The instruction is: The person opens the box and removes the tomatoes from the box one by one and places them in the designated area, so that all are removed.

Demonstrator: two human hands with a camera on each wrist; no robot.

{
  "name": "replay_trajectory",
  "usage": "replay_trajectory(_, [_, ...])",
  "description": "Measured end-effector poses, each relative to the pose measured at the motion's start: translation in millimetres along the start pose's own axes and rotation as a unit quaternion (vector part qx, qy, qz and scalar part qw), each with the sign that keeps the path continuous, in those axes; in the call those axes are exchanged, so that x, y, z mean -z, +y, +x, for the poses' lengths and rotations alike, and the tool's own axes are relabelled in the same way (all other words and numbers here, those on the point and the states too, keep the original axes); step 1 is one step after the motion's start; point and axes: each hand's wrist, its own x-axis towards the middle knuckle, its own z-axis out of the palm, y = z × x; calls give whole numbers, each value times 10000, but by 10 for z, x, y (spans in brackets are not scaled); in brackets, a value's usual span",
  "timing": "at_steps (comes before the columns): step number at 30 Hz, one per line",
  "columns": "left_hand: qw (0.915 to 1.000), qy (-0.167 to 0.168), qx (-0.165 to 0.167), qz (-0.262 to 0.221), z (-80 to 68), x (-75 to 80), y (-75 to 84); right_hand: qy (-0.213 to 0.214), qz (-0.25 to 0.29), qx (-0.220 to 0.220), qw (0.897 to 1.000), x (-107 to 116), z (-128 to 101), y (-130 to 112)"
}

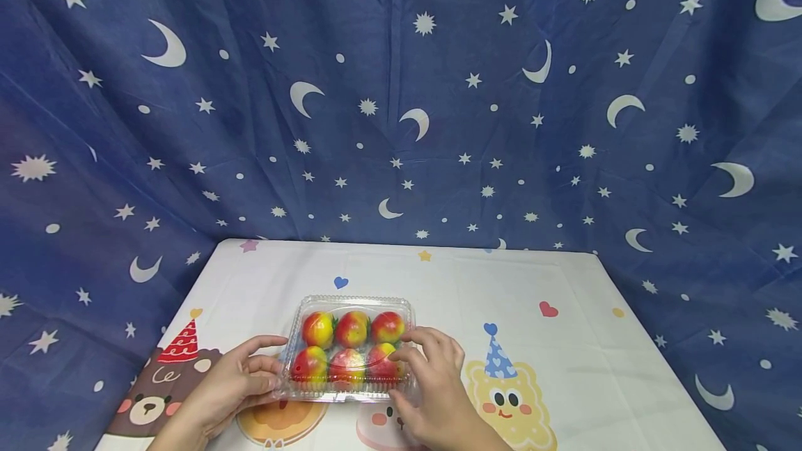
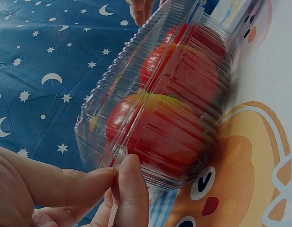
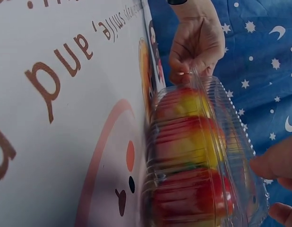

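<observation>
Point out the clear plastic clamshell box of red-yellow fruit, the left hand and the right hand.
clear plastic clamshell box (image 1: 348, 303): head view, far lid rim.
left hand (image 1: 234, 381): head view, back of hand.
right hand (image 1: 438, 381): head view, back of hand.

Clear ribbed box; red-yellow fruits; white cartoon-printed worktop; blue backdrop, white moons, stars.

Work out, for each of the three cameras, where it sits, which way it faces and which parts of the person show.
Head: above, facing forward and down at the table; both hands show.
Left wrist: looks along the left hand pinching the clear box.
Right wrist: low beside the box, facing the left hand; right hand's fingertips show at the edge.
Shared: all see the box of red-yellow fruit.
</observation>
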Motion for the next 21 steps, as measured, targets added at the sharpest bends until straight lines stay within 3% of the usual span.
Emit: replay_trajectory(21, [9999, -74, -62, -65, 0, -4, 14, -8, -308, 554, 9980, -52, 170, -157])
